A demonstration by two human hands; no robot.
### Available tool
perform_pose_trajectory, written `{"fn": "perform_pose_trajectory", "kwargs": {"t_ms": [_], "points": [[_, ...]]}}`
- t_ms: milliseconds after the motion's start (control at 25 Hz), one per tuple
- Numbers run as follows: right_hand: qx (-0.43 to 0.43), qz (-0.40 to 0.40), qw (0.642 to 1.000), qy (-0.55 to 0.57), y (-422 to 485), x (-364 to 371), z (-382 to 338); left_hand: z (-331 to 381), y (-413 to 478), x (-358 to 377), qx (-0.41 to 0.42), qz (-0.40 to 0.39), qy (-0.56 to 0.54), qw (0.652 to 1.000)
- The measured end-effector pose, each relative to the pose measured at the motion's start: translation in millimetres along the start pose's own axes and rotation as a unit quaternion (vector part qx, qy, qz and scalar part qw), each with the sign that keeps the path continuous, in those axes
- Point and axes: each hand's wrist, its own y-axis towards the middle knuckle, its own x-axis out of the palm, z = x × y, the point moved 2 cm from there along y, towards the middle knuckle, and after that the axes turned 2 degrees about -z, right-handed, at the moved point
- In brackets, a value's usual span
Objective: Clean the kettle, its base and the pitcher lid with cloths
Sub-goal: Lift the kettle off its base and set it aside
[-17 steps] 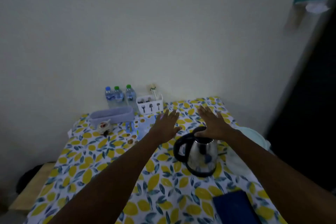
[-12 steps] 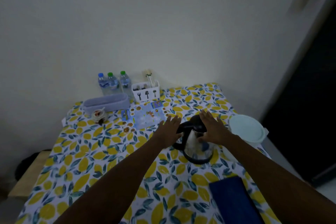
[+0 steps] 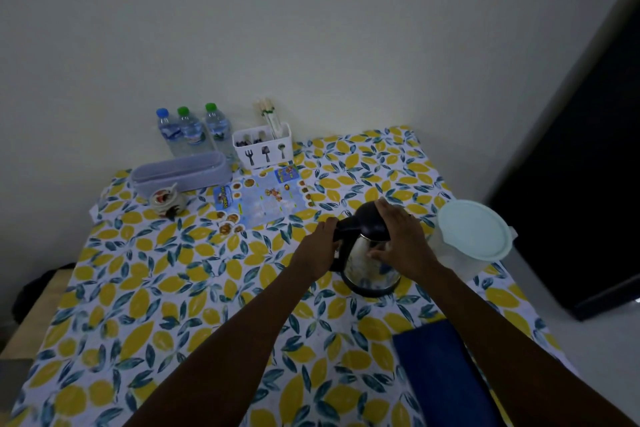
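A steel kettle (image 3: pixel 369 270) with a black lid and handle stands on its black base (image 3: pixel 372 289) on the lemon-print tablecloth (image 3: pixel 180 305). My left hand (image 3: pixel 317 251) is closed around the kettle's black handle. My right hand (image 3: pixel 403 241) lies over the lid and the right side of the body, fingers wrapped on it. To the right stands a white pitcher with a pale round lid (image 3: pixel 472 230). A dark blue cloth (image 3: pixel 440 374) lies folded near the front right, partly under my right forearm.
Along the back wall stand three water bottles (image 3: pixel 192 132), a white cutlery holder (image 3: pixel 263 147) and a grey oblong box (image 3: pixel 181 172). A small ornament (image 3: pixel 166 201) and a printed leaflet (image 3: pixel 263 201) lie behind the kettle. A dark doorway is at the right.
Both hands dropped from hovering open above the kettle and closed on it, left on the handle, right on the lid. The camera tilted down, bringing the pitcher into view.
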Motion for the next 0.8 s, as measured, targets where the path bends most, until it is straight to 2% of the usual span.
{"fn": "perform_pose_trajectory", "kwargs": {"t_ms": [160,360,800], "points": [[-0.027,0.01,1.0,0.004,-7.3,-6.1,-12.4,5.7,-25.2,-9.1,0.005,0.045,-0.036,0.998],[-0.071,0.018,0.997,-0.002,-27.8,-1.3,-75.5,-25.3,-78.6,-30.7,-0.013,0.089,-0.062,0.994],[-0.091,-0.047,0.991,0.085,-95.9,91.6,-161.7,-103.8,-196.3,-26.3,-0.059,0.083,-0.066,0.993]]}}
